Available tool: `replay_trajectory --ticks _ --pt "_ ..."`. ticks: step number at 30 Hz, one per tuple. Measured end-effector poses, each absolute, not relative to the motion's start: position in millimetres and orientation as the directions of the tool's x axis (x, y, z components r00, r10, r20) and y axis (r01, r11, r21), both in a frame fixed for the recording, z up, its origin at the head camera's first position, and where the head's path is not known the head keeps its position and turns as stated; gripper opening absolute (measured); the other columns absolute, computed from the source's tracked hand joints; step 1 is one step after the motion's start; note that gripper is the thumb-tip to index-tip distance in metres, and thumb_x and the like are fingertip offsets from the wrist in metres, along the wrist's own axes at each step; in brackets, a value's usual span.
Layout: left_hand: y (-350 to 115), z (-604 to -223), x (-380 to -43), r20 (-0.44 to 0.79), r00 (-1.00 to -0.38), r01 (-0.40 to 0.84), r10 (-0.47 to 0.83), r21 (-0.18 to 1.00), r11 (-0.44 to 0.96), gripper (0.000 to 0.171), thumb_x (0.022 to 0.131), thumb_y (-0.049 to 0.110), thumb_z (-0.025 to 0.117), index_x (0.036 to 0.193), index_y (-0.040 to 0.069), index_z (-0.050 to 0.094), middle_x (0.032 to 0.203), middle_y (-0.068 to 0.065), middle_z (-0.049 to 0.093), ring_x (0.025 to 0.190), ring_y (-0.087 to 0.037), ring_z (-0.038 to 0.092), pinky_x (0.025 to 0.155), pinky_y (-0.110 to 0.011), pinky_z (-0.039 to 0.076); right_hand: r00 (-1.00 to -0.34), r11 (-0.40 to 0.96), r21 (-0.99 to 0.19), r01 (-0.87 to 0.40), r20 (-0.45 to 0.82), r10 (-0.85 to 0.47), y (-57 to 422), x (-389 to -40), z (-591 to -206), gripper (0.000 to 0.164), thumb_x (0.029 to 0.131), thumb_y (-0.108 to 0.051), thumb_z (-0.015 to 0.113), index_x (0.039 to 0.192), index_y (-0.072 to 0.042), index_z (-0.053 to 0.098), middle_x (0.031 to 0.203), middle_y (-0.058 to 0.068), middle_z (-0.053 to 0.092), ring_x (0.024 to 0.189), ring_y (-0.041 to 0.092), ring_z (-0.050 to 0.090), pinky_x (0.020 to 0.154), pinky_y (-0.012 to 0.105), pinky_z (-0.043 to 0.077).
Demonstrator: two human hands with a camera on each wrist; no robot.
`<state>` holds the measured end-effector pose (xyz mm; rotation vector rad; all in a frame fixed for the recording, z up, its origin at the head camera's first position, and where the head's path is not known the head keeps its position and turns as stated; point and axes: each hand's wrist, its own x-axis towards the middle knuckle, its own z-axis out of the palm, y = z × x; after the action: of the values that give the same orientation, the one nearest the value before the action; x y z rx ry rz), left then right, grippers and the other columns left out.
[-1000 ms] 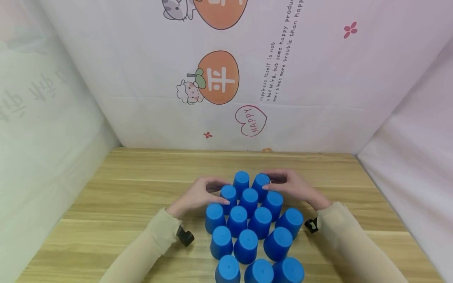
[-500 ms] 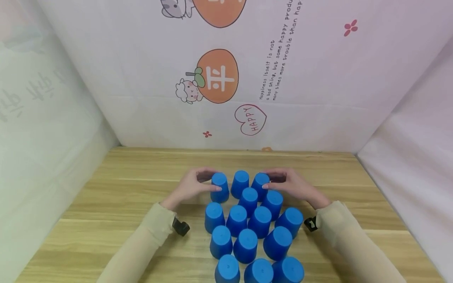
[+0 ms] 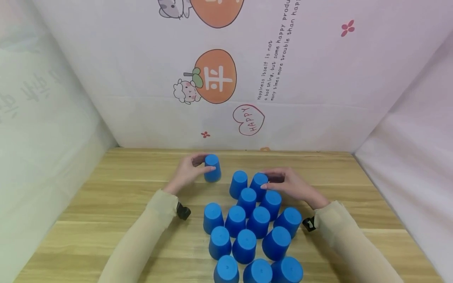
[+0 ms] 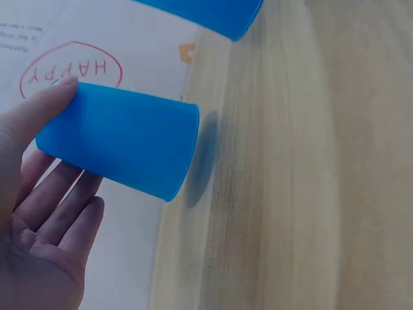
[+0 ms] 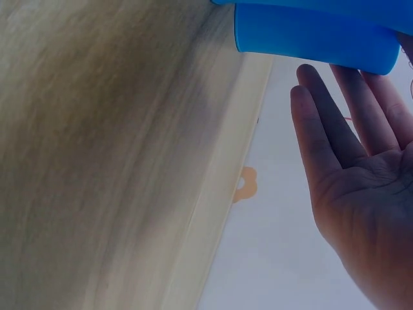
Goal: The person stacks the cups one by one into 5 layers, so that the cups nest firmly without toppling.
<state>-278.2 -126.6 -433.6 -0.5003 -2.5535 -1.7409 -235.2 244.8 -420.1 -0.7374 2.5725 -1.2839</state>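
Note:
My left hand (image 3: pixel 186 172) holds a blue plastic cup (image 3: pixel 213 173) upside down, thumb on the near side and fingers behind it. In the left wrist view this cup (image 4: pixel 122 139) hangs just over the wood, its shadow beside the rim. On the right, my right hand (image 3: pixel 293 186) pinches an upturned blue cup (image 3: pixel 256 187) at the back corner of the group. The right wrist view shows fingers against a cup (image 5: pixel 310 35). Another upturned cup (image 3: pixel 239 185) stands between the two hands, just left of the right hand's cup.
Several more upturned blue cups (image 3: pixel 235 225) stand in close rows toward the table's near edge. The wooden table (image 3: pixel 106 220) ends at a printed white cloth (image 3: pixel 304 125) behind. White sheets (image 3: pixel 42 129) hang along both sides.
My left hand has taken a cup from the left edge of the group and carried it back and left, toward the cloth. The right hand keeps its hold in the same place.

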Motion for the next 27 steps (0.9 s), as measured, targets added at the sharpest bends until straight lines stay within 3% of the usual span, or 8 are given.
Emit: replay_trajectory --ticks 8,27 --pt "-121.8 -436.8 -296.8 0.176 -0.964 0.243 0.202 0.888 0.389 0.056 0.090 0.031 0.081 0.138 0.009 0.061 0.131 -0.009 0.065 0.123 -0.025 0.060 0.107 -0.042 0.045 -0.858 0.484 -0.801 -0.351 0.067 -0.510 244.4 -234.2 -418.8 0.045 0.095 -0.031 0.075 0.135 -0.014 0.065 0.125 0.003 0.069 0.114 0.023 0.066 0.094 0.044 0.055" --pt "-121.3 -442.8 -304.9 0.136 -0.979 0.184 0.152 0.907 0.378 0.058 0.090 0.031 0.081 0.140 0.008 0.060 0.131 -0.012 0.065 0.120 -0.028 0.062 0.102 -0.043 0.050 -0.859 0.478 -0.810 -0.339 0.059 -0.508 244.0 -234.8 -419.4 0.045 0.096 -0.030 0.075 0.136 -0.013 0.064 0.126 0.005 0.069 0.114 0.025 0.065 0.094 0.045 0.055"
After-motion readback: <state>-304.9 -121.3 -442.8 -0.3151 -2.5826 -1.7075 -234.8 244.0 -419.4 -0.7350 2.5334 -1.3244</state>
